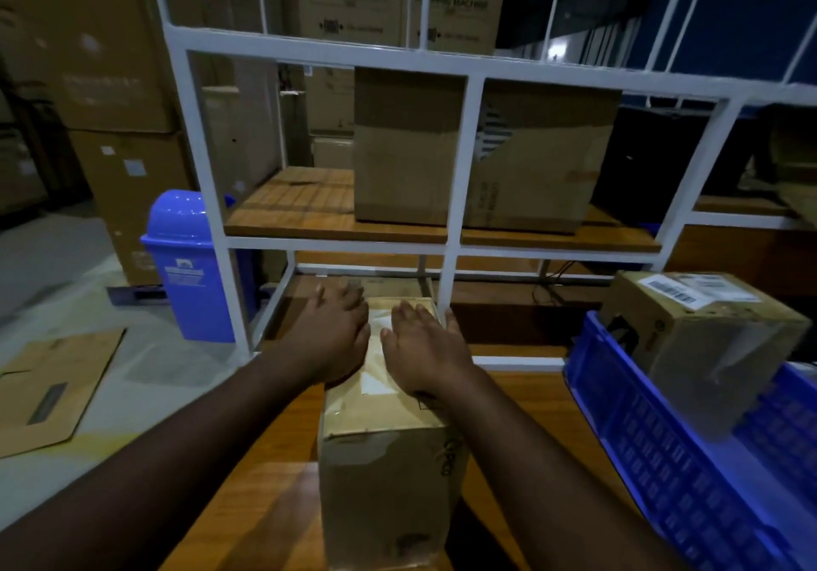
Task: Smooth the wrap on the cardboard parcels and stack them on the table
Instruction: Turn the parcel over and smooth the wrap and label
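A tall cardboard parcel (389, 473) wrapped in clear film stands on the wooden table (274, 504) in front of me. My left hand (331, 336) lies flat on the left part of its top, fingers straight and reaching past the far edge. My right hand (424, 345) presses flat on the right part of the top, fingers spread. A white label shows between the two hands. Another wrapped parcel (707, 340) with a barcode label sits in the blue crate (654, 460) at the right.
A white metal rack (460, 159) rises behind the table, with two cardboard boxes (406, 146) on its wooden shelf. A blue bin (190, 265) stands on the floor at the left, near flattened cardboard (48, 389). Large cartons are stacked beyond.
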A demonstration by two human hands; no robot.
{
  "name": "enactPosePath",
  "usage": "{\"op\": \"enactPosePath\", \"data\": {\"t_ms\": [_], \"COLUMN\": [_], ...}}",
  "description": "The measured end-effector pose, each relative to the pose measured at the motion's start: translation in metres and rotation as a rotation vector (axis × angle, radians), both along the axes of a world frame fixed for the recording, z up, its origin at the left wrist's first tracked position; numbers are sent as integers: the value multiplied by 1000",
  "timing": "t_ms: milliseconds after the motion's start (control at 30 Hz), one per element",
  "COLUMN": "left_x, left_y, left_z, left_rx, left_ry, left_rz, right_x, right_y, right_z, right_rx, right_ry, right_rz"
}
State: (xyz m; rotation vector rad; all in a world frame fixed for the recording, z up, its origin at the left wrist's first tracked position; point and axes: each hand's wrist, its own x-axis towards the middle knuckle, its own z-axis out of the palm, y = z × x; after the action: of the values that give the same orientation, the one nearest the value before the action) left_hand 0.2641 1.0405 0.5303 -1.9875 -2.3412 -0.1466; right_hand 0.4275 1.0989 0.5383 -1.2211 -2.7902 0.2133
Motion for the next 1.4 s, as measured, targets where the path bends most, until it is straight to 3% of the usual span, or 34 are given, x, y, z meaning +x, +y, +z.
{"op": "enactPosePath", "data": {"t_ms": [100, 200, 333, 467, 567, 733, 900, 1033, 1133, 1267, 1400], "left_x": [1, 5, 7, 6, 10, 21, 14, 18, 16, 12, 23], "left_y": [-15, -16, -14, -43, -62, -63, -91, -102, -104, -124, -123], "left_z": [-8, -15, -2, 11, 2, 4, -6, -23, -19, -43, -56], "left_rx": [-38, -12, -21, 75, 57, 11, 239, 256, 205, 399, 537], "left_ry": [-173, -191, -129, -199, -271, -125, -391, -440, -406, -373, -474], "left_rz": [-6, -28, -56, -132, -158, -142, -253, -270, -339, -514, -477], "right_x": [10, 21, 7, 21, 34, 40, 65, 75, 78, 93, 98], "right_y": [-2, 0, -8, -21, -28, -29, -34, -44, -45, -67, -68], "right_z": [-3, -10, -4, 3, -8, -4, -2, -13, -5, -21, -44], "right_rx": [-24, -63, -7, -21, -24, -46, -34, -225, -155, -64, -62], "right_ry": [47, 81, 67, 264, 208, 144, 220, 226, 220, 422, 621], "right_rz": [118, 215, 170, 75, 135, 164, 250, 191, 224, 310, 320]}}
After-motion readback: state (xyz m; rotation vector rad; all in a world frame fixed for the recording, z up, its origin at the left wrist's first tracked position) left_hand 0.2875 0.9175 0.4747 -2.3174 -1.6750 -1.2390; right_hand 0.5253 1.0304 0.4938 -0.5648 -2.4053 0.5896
